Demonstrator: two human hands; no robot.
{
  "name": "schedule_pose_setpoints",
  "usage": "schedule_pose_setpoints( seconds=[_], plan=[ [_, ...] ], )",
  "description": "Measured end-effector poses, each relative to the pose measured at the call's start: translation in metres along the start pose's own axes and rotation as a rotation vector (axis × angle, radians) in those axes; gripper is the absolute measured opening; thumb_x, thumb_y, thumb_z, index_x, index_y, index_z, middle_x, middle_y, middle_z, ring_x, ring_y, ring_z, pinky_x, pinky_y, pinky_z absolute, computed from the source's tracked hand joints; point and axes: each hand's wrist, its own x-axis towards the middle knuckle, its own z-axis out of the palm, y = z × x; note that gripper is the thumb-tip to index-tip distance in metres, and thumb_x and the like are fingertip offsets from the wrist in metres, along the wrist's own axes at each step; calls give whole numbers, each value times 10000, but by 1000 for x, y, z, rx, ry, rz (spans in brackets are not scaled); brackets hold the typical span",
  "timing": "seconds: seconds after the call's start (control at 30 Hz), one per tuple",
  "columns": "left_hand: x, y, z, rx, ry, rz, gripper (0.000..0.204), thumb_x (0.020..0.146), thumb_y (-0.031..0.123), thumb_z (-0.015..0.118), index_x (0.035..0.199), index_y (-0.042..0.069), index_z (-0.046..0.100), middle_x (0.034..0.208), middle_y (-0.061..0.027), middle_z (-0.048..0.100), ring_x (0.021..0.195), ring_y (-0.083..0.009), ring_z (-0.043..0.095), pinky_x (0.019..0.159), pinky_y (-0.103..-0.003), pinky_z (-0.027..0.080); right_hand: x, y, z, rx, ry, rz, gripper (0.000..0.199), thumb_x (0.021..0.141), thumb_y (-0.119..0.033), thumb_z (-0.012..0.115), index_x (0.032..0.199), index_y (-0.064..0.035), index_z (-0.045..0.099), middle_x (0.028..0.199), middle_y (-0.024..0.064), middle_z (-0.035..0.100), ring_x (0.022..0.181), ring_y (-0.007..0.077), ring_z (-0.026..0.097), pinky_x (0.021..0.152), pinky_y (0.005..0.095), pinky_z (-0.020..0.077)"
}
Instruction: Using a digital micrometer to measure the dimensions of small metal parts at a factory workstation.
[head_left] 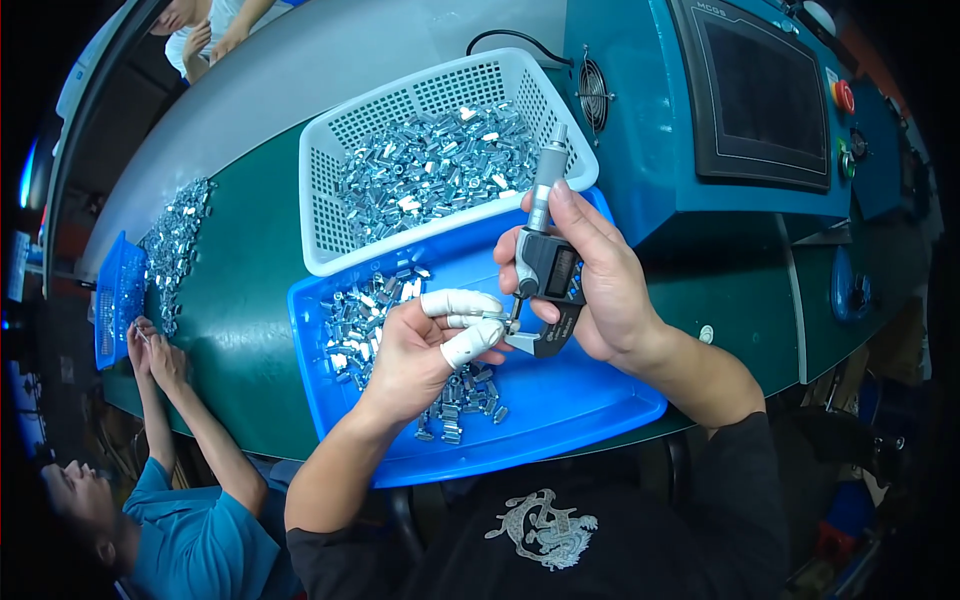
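My right hand (604, 285) is closed round a digital micrometer (551, 268), its grey thimble pointing up and its dark display facing me. My left hand (425, 345), with white finger cots on the thumb and fingers, pinches a small metal part (511, 326) at the micrometer's jaws. The fingertips hide most of that part. Both hands are above a blue tray (560, 420) in which many small shiny metal parts (461, 402) lie, partly covered by my left hand.
A white perforated basket (318, 215) full of similar parts rests at the tray's far side. On the right stands a teal machine (640, 120) with a dark screen (765, 90). At left, a co-worker (200, 530) handles parts beside a small blue basket (108, 300) and a loose pile (175, 240).
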Motion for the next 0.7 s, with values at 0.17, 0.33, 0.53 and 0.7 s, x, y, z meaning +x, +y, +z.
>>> schedule_pose_setpoints(
  seconds=[0.17,0.33,0.53,0.7],
  plan=[
    [0,0,-1,4,0,-11,202,835,79,642,1010,-13,604,933,-115,657,824,-190,659,688,-308,573,0,1,0,-47,3,-12,409,964,-441,390,1123,-68,444,836,123,609,674,143,624,380,200,402],
    [-1,0,-1,-4,-8,-7,206,834,49,639,1027,-13,603,939,-117,656,817,-194,660,686,-307,575,0,2,1,-11,-21,-17,445,975,-440,349,1164,-49,444,834,118,606,684,141,619,395,202,412],
    [-3,-1,1,25,-10,77,222,836,-3,624,1054,-29,591,950,-123,651,828,-217,661,687,-322,579,-2,-1,0,9,-44,-4,482,982,-444,312,1203,-33,434,835,115,605,692,143,616,409,205,421],
    [-3,-1,0,26,-4,80,231,835,-8,623,1063,-31,588,951,-124,650,830,-215,661,690,-323,580,0,-1,2,1,-18,8,445,979,-447,327,1143,-50,443,833,118,604,683,146,621,398,205,417]
  ],
)
